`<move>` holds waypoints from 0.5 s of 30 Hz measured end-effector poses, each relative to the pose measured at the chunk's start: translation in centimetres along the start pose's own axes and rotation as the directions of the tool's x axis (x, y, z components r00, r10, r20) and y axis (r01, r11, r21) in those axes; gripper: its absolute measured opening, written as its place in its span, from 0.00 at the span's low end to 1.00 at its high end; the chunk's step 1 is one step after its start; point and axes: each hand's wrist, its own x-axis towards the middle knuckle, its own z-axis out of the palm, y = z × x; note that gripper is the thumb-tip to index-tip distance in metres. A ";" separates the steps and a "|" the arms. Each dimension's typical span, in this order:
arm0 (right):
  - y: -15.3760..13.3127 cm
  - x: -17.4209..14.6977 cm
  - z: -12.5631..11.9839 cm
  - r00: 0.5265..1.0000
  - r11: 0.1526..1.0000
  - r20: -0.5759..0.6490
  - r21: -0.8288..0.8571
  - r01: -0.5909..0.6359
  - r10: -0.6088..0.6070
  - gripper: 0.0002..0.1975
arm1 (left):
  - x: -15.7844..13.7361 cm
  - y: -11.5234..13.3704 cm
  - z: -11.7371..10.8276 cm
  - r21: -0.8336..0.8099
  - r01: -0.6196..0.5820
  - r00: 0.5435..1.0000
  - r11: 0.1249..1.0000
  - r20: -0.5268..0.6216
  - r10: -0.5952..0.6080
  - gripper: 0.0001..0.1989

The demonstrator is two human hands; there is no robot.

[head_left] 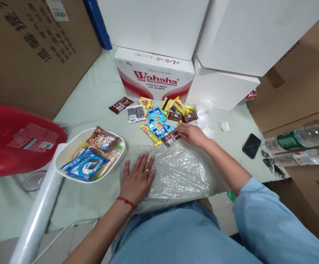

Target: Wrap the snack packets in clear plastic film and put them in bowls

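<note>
My left hand (137,178) lies flat with its fingers spread, at the left edge of a clear plastic bag (180,172). With its fingertips, my right hand (194,134) pinches the right end of a brown cocoa snack packet (170,139). Beyond that packet is a loose pile of small wrapped snacks: blue packets (156,114), a yellow packet (150,134), and brown packets (190,117). Farther left lie a grey-and-white packet (136,114) and another brown packet (120,105). A white tub (123,154) left of my left hand holds blue, brown and yellow snack packs.
A Wahaha water carton (153,79) and white boxes (225,36) stand behind the pile. Crumpled clear wrappers (204,115) lie right of it. A black phone (251,146), keys (272,165) and plastic bottles (299,139) are at right. A wrapped roll (38,216) leans at left.
</note>
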 end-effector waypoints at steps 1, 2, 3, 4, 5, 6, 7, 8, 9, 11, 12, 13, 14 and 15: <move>-0.6 1.8 0.3 0.995 0.998 0.088 -0.051 0.047 -0.042 0.18 | -0.1 -0.1 0.0 -0.003 -0.003 1.000 1.000 -0.011 0.003 0.29; -1.1 3.2 0.7 0.985 0.992 0.165 -0.103 0.071 -0.053 0.19 | -0.2 -0.2 0.1 -0.005 -0.007 1.000 1.000 -0.023 0.006 0.29; -1.5 4.0 1.0 0.972 0.985 0.227 -0.145 0.089 -0.054 0.19 | -0.3 -0.2 0.1 -0.008 -0.010 0.999 1.000 -0.033 0.010 0.30; -1.8 4.4 1.3 0.963 0.979 0.267 -0.179 0.095 -0.045 0.18 | -0.3 -0.3 0.1 -0.012 -0.012 0.999 1.000 -0.041 0.012 0.30; -2.0 4.5 1.4 0.958 0.974 0.286 -0.204 0.094 -0.032 0.17 | -0.4 -0.3 0.0 -0.016 -0.015 0.999 1.000 -0.047 0.014 0.30; -2.0 4.3 1.4 0.956 0.972 0.293 -0.214 0.095 -0.029 0.15 | -0.4 -0.3 0.0 -0.021 -0.018 0.998 1.000 -0.053 0.017 0.30; -2.0 3.9 1.2 0.956 0.973 0.292 -0.205 0.106 -0.043 0.12 | -0.3 -0.3 0.0 -0.026 -0.020 0.998 0.999 -0.057 0.019 0.30; -1.7 3.4 0.8 0.955 0.975 0.290 -0.184 0.125 -0.068 0.10 | -0.3 -0.3 -0.1 -0.029 -0.023 0.998 0.999 -0.059 0.021 0.30; -1.3 2.9 0.2 0.952 0.976 0.291 -0.160 0.150 -0.099 0.09 | -0.3 -0.3 -0.1 -0.032 -0.025 0.998 0.999 -0.061 0.023 0.30; 0.2 2.1 -1.6 0.950 0.975 0.263 -0.095 0.199 -0.169 0.08 | -0.3 -0.3 -0.2 -0.033 -0.028 0.998 0.999 -0.064 0.026 0.30; 1.3 1.9 -2.7 0.958 0.978 0.223 -0.059 0.199 -0.182 0.08 | -0.3 -0.3 -0.2 -0.032 -0.030 0.998 0.999 -0.063 0.028 0.30; 2.6 1.9 -3.8 0.974 0.985 0.160 -0.034 0.171 -0.163 0.09 | -0.3 -0.3 -0.2 -0.031 -0.032 0.998 0.999 -0.063 0.030 0.30; 4.1 2.0 -4.8 0.991 0.994 0.079 -0.011 0.111 -0.110 0.10 | -0.3 -0.3 -0.2 -0.031 -0.035 0.997 0.999 -0.064 0.033 0.30; 5.6 2.4 -5.7 1.000 1.000 -0.018 -0.007 0.023 -0.024 0.11 | -0.3 -0.3 -0.2 -0.032 -0.037 0.997 0.999 -0.065 0.035 0.30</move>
